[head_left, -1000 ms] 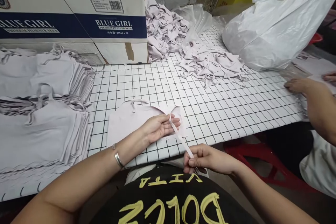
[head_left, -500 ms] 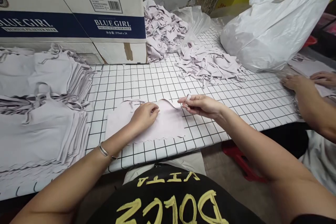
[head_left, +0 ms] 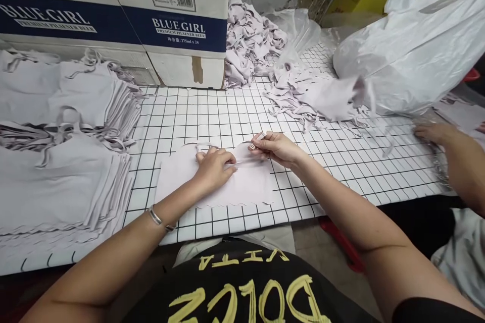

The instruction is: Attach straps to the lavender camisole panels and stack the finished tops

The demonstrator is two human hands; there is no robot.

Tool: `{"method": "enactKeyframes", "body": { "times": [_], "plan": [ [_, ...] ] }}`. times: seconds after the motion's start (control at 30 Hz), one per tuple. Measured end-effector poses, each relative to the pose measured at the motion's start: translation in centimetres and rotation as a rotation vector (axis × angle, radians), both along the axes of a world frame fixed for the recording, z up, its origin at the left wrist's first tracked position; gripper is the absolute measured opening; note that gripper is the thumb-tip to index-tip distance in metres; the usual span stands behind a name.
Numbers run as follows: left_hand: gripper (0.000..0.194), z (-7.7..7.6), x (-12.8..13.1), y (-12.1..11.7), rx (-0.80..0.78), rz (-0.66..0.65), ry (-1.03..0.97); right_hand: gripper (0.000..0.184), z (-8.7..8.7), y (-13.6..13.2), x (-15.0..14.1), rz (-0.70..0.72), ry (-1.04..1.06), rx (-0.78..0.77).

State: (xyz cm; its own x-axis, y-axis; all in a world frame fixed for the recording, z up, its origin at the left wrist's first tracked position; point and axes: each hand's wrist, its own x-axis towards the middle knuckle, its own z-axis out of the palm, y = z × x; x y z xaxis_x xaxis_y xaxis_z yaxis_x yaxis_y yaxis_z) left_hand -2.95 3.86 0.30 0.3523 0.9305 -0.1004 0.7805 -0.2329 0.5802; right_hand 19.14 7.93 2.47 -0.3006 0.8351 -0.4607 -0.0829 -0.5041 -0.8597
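Note:
A pale pink camisole top (head_left: 250,186) lies flat on the checked table in front of me, with its straps at the far side. My left hand (head_left: 215,167) is on its upper middle, fingers curled and closed at the fabric near the neckline. A thin strap (head_left: 206,145) loops out behind that hand. At the camisole's upper right corner, my right hand (head_left: 278,149) pinches the other strap, whose folded end (head_left: 262,135) sticks up over the fingertips. A small light piece shows by the fingertips; I cannot make out what it is.
Neat stacks of camisoles (head_left: 56,181) stand at left before a beer carton (head_left: 185,68). Loose heaps (head_left: 253,40) lie at the back, with a blurred camisole (head_left: 333,98) over the nearer one. A white plastic bag (head_left: 401,60) and a co-worker's hand (head_left: 435,133) are at right.
My right hand has moved left and inward with the strap, closer to my left hand. A blurred camisole has appeared over the loose heap. A person's hand now shows behind the carton.

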Motion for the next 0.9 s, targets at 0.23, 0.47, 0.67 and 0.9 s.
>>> {"method": "enactKeyframes", "body": {
  "times": [0.23,0.47,0.67,0.9],
  "plan": [
    [0.014,-0.7,0.6,0.0,-0.021,0.037,-0.082,0.032,-0.9,-0.7,-0.9,0.109,-0.023,0.102],
    [0.015,-0.5,1.0,-0.3,-0.032,0.069,-0.138,0.027,-2.5,-1.8,-1.8,0.152,-0.284,0.445],
    [0.016,-0.4,0.9,-0.4,-0.032,0.056,-0.149,0.021,-3.2,-2.4,-1.7,0.196,-0.29,0.482],
    [0.017,-0.9,0.9,-0.4,0.014,0.044,-0.14,0.02,-3.5,-2.6,-1.8,0.221,-0.332,0.505]
  ]
}}
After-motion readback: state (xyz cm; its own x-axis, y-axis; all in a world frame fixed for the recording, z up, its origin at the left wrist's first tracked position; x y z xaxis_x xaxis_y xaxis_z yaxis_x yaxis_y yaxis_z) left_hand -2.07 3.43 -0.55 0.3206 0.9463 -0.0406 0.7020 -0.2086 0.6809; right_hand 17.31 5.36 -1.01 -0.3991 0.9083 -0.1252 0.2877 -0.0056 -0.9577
